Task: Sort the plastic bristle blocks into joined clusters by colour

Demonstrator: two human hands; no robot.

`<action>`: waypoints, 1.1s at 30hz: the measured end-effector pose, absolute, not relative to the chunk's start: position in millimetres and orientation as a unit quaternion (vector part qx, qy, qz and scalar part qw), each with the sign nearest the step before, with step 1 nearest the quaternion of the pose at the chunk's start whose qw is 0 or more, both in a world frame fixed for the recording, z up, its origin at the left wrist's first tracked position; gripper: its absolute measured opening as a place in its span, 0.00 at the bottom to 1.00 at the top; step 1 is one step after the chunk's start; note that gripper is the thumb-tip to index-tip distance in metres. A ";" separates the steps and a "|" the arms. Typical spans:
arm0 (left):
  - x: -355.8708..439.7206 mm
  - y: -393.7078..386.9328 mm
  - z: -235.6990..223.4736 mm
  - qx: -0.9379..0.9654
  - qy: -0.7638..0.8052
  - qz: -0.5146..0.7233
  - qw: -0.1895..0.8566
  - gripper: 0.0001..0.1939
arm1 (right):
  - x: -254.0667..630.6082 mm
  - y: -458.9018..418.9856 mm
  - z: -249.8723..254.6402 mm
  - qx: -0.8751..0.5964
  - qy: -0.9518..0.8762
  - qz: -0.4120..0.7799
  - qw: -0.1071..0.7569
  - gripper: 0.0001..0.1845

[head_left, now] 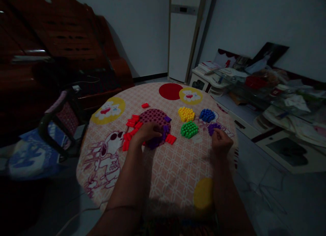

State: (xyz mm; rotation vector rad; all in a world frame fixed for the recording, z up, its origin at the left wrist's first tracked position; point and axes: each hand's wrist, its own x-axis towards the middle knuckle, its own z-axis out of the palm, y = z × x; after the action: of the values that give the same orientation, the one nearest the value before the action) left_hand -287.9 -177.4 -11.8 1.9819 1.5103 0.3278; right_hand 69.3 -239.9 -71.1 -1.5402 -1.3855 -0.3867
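Note:
My left hand [149,131] reaches over a dark round patch [151,115] of the tablecloth, its fingers curled together beside small purple pieces [166,130]. What lies between those fingertips is too dark to make out. Red pieces [131,121] are scattered to the left of this hand, and a few more red pieces [170,139] lie to its right. My right hand [221,141] is closed, its fingertips at the edge of a purple cluster of knobbly pieces [213,128]. Anything pinched there is hidden. Close by stand a green cluster [189,129], a yellow cluster [186,114] and a blue cluster [207,115].
The round table wears a patterned cloth [175,168]. A chair [61,127] stands at its left, with a dark wooden sofa [81,46] behind. Along the right runs a low cabinet [287,147] piled with papers and bags. A tall white unit [182,42] stands at the back.

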 end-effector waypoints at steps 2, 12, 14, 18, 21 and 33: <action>-275.3 -177.7 -16.1 0.761 0.580 0.085 0.276 0.11 | 65.2 -239.4 -70.2 -0.629 -0.580 -0.153 0.495 0.17; -263.5 -178.5 -9.3 0.756 0.527 0.238 0.308 0.04 | 33.9 -240.9 -63.2 -0.573 -0.620 0.077 0.530 0.15; -251.6 -182.3 -3.7 0.748 0.485 0.284 0.353 0.05 | 21.3 -243.3 -57.1 -0.555 -0.611 0.193 0.531 0.15; -216.7 -194.2 -0.6 0.753 0.404 0.312 0.415 0.04 | 3.0 -247.1 -45.7 -0.535 -0.570 0.372 0.501 0.18; -195.2 -201.3 -3.6 0.763 0.381 0.321 0.411 0.03 | 0.8 -248.0 -42.2 -0.521 -0.559 0.428 0.483 0.18; -177.3 -205.3 -13.6 0.759 0.363 0.349 0.413 0.08 | 47.0 -248.6 -48.1 -0.562 -0.485 0.383 0.550 0.16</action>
State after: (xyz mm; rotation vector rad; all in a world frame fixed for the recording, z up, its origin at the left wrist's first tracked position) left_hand -177.3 -205.3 -13.6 1.9094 0.9123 0.8765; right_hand 47.0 -248.6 -48.1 -1.3306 -1.1467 0.9059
